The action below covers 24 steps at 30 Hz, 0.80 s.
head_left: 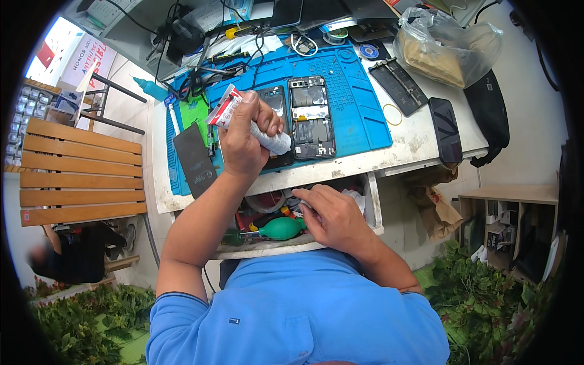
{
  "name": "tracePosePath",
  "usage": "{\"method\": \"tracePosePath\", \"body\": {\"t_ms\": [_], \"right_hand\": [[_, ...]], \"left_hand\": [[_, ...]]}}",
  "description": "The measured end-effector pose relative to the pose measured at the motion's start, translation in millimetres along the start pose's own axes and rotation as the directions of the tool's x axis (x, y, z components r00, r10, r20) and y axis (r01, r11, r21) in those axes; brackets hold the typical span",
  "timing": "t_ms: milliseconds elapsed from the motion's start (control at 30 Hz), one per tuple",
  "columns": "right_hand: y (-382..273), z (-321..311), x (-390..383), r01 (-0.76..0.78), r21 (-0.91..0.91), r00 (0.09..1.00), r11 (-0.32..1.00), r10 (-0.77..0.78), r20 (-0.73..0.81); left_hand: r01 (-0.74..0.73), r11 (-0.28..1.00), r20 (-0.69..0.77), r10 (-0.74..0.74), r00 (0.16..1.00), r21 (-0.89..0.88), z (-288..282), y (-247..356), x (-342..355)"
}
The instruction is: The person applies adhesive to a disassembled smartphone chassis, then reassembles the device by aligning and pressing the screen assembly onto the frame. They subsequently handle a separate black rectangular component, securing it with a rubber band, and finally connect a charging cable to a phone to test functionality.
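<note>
Two bare hands are at work. The left hand (246, 137), near the middle of the frame, is curled into a tight fist around one red-and-white squeeze tube (224, 108), held tilted above the mat. The tube's flat end sticks out at the fist's upper left; one white ribbed piece (277, 143) shows at the lower right, and the fingers hide whether the two join.

The right hand (334, 216), lower and right of centre, is half curled over one pulled-out drawer (375, 204), thumb and forefinger close together; I cannot tell whether they pinch anything. In the drawer lie one green rubber air blower (283, 229) and one clear ring (266, 202) among small jumbled items.

One blue silicone repair mat (365, 125) covers much of the worktable (420, 146). On it, just right of the fist, lies one opened smartphone (313, 131) with its inner parts exposed; one dark phone-shaped piece (274, 100) is partly behind the left hand. One dark flat panel (194, 158) lies at the mat's lower left.

Toward the upper right are one black phone frame (398, 86), one dark smartphone (445, 129), one yellow rubber band (392, 114) and one clear plastic bag (447, 48). Two spools, one blue (369, 51) and one green-rimmed (335, 35), sit at upper centre.
</note>
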State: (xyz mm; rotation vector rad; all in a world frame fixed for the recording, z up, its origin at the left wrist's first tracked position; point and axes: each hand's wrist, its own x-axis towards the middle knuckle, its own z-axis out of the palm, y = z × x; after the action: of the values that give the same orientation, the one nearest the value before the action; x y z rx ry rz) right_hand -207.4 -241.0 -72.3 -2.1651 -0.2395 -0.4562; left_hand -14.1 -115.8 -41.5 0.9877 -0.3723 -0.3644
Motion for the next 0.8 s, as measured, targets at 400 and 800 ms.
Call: {"method": "tracePosePath", "body": {"t_ms": [400, 800], "right_hand": [[1, 0, -1, -0.006, 0.009, 1.0, 1.0, 0.006, 0.004], [-1, -2, 0, -0.009, -0.015, 1.0, 1.0, 0.009, 0.025]], "left_hand": [[-0.017, 0.999, -0.009, 0.016, 1.0, -0.034, -1, 0, 5], [0.019, 0.994, -0.162, -0.037, 0.986, -0.112, -6, 6, 39]]}}
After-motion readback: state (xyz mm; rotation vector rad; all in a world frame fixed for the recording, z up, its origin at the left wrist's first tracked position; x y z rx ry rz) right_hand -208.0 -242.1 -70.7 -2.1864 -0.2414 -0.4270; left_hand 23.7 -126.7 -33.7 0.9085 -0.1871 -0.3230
